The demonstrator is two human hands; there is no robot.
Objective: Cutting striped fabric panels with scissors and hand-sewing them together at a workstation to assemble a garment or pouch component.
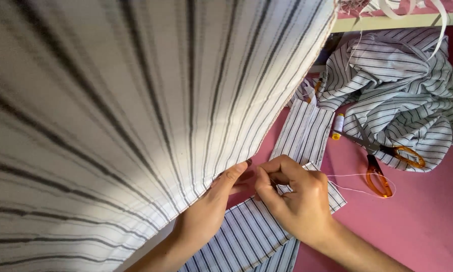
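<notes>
We look down at our two bare hands working close together over a pink table top (418, 221). A large sheet of white cotton cloth with thin dark stripes (136, 100) rises from the hands and fills the left and upper part of the view, so close to the camera that its stripes blur. Our left hand (206, 211) pinches the lower edge of this cloth, thumb pressed flat against the fabric and fingers hidden behind it. Our right hand (297, 196) sits just beside it, its fingers curled together and its fingertips touching the same spot at the cloth's edge. A fine white thread (360, 176) trails from this hand out to the right in a loose loop; whether a needle is held between the fingers we cannot tell.

Under the hands lies a flat strip of the same striped fabric (251, 236), and another striped piece (304, 133) lies just beyond. Further right are orange-handled scissors (380, 156), resting partly on a crumpled heap of striped fabric (403, 85), with a small spool of white thread with yellow ends (338, 126) near the blades.

We judge the step in hand to be hand stitching at the cloth's edge. The next move would call for a steady pinch by the left hand while the right draws the thread through without snagging its slack.
</notes>
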